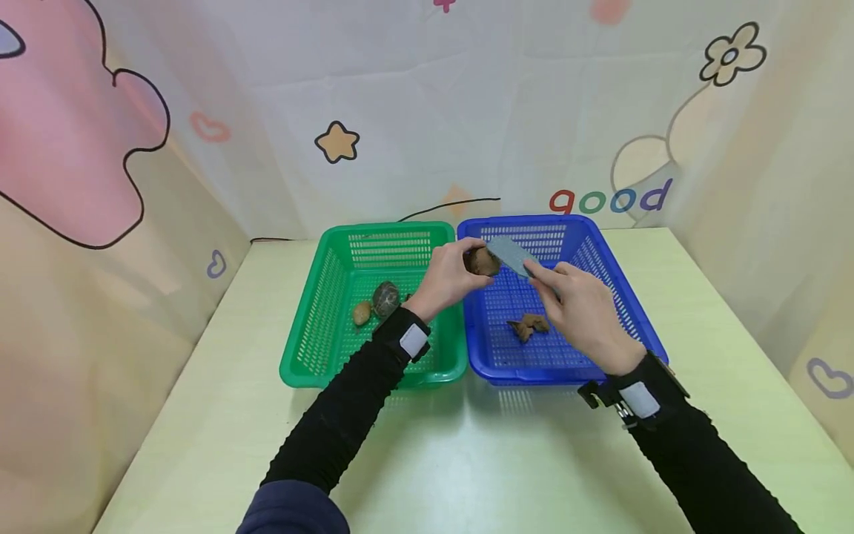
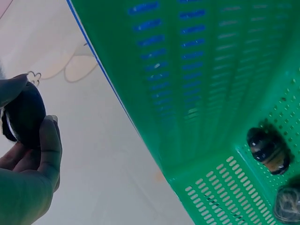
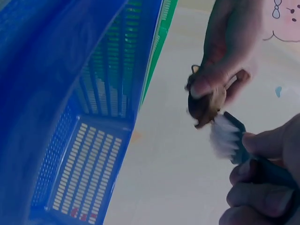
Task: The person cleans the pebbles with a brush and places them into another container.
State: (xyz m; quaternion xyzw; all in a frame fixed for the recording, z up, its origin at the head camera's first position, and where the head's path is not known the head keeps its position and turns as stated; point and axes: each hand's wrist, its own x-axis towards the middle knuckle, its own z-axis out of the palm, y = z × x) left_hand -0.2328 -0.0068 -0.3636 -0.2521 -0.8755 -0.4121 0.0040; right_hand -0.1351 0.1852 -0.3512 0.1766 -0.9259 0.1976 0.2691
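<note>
My left hand (image 1: 445, 280) holds a brown, rounded shell-like object (image 1: 482, 262) between thumb and fingers, above where the two baskets meet. Its side looks dark and smooth in the left wrist view; a jagged edge shows in the right wrist view. Just to its right, my right hand (image 1: 587, 308) grips a grey-green brush (image 1: 509, 254) by the handle. White bristles (image 3: 224, 136), blurred, face the object and seem to meet its lower edge. Beneath the right hand, jagged brown pieces (image 1: 529, 325) lie in the blue basket (image 1: 567, 373).
The green basket (image 1: 310, 378) stands left of the blue one, side by side on the pale table (image 1: 427, 467). Inside it are a dark round object (image 1: 385, 300), a small tan one (image 1: 362, 313) and a shiny banded one (image 2: 268, 151). A printed curtain (image 1: 414, 89) hangs behind.
</note>
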